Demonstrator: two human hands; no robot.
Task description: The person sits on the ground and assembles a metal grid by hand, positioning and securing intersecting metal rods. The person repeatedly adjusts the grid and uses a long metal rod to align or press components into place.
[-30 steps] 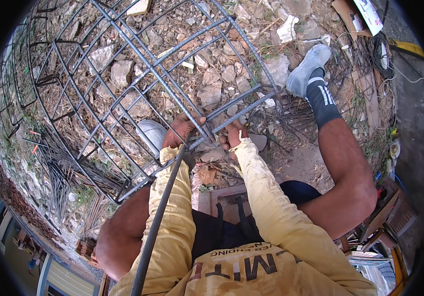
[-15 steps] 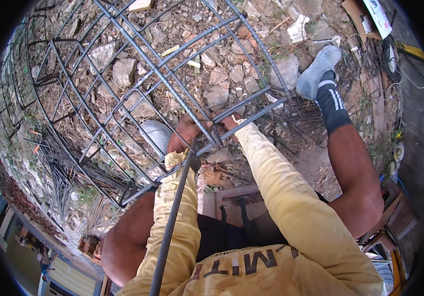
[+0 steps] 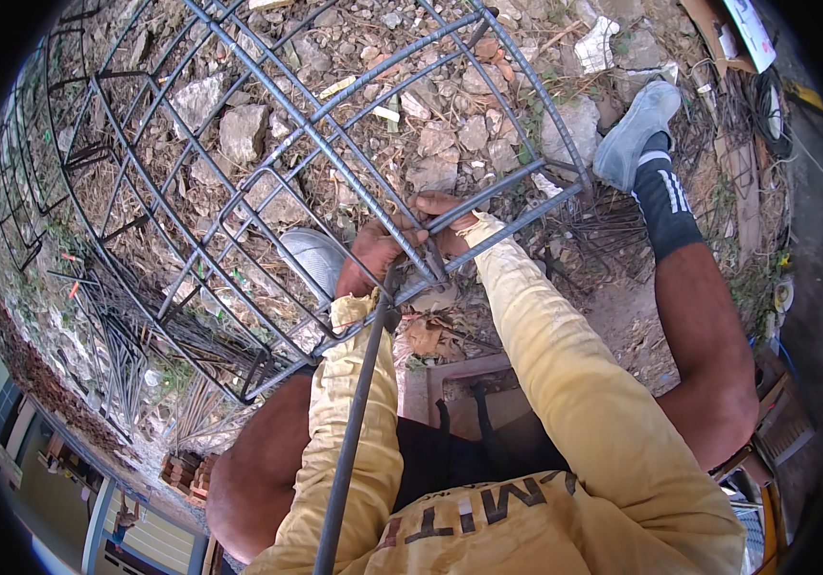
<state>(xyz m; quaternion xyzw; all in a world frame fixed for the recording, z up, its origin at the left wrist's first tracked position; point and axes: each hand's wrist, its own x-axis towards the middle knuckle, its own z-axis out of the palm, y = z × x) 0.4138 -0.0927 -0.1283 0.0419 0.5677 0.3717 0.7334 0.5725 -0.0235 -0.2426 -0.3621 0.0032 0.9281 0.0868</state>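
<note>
A cage of ribbed steel rebar [image 3: 301, 125] lies before me, its long bars crossed by bent square ties. My left hand [image 3: 373, 257] is inside the cage beside a bar junction, fingers curled and pressed together. Just right of it, my right hand [image 3: 452, 218] bends its fingers in toward the same junction, partly behind the bars. Whatever the fingertips pinch is too small or hidden to make out. Over my left forearm runs a long dark rod [image 3: 346, 460], its upper end close to my left wrist.
Stones and rubble [image 3: 243, 134] cover the ground under the cage. Loose thin steel rods [image 3: 128, 331] lie at the left. My grey shoe [image 3: 637, 134] stands right of the cage, near a cardboard box [image 3: 708, 29]. Bricks [image 3: 186, 474] are stacked at lower left.
The whole scene has shifted slightly right in view. My right hand's fingers have lifted a little and lie straighter over the junction; my left hand stays beside it.
</note>
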